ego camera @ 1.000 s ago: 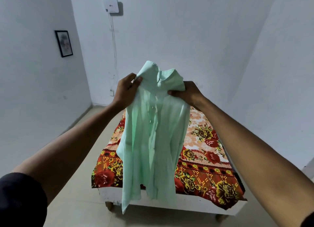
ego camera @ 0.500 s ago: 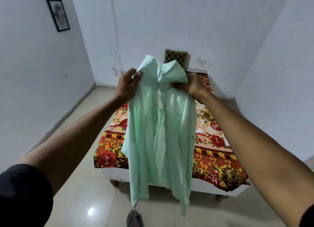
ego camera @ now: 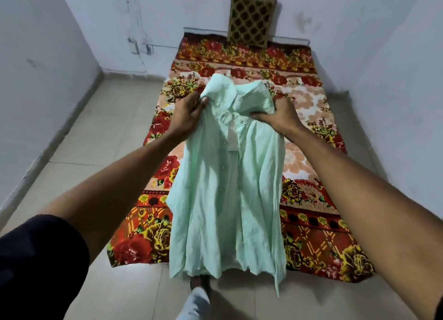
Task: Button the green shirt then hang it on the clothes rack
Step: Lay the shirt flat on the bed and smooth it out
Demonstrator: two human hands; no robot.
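Observation:
The pale green shirt [ego camera: 227, 188] hangs from both my hands above the bed, collar at the top and hem near the bed's front edge. Its front placket runs down the middle with small white buttons showing; the upper part gapes a little. My left hand [ego camera: 189, 111] pinches the left shoulder beside the collar. My right hand [ego camera: 278, 116] grips the right shoulder by the collar. No clothes rack is in view.
A bed with a red and orange floral cover [ego camera: 311, 199] lies under the shirt. A brown patterned pillow [ego camera: 251, 20] leans on the far wall. Walls close in on both sides. My foot [ego camera: 199, 295] stands on the tiled floor [ego camera: 96, 152] at the bed's front.
The view has tilted down and moved closer to the bed. Both hands have lowered the shirt over the bed cover, keeping the same grip on the shoulders.

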